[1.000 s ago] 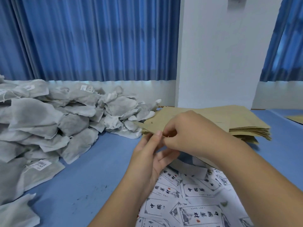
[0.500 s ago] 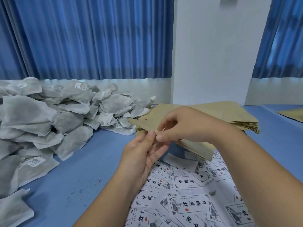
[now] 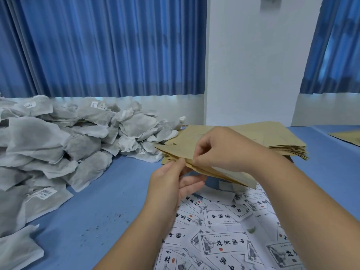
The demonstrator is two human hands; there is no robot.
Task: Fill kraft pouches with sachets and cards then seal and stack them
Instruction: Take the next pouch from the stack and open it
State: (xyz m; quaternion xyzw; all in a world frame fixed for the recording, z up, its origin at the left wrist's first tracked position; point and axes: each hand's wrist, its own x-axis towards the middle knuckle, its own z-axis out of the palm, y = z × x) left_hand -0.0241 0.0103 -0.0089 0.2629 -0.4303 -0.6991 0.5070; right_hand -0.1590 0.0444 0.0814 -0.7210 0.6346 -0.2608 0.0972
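Observation:
A single kraft pouch (image 3: 224, 172) is held flat in the air just in front of the stack of kraft pouches (image 3: 272, 137). My right hand (image 3: 224, 151) pinches its near edge from above with thumb and fingers. My left hand (image 3: 171, 182) pinches the same edge from below, thumb on top. A big heap of grey-white sachets (image 3: 74, 145) covers the left side of the table. Printed cards (image 3: 224, 242) with black characters lie scattered under my forearms.
The blue table (image 3: 109, 211) carries a few dark crumbs near its middle. Another kraft sheet (image 3: 348, 136) pokes in at the far right. Blue curtains and a white pillar (image 3: 253, 65) stand behind the table.
The pouch has come off the stack and is lifted toward me, its far corner now sticking out left. Both hands keep their pinch on its edge.

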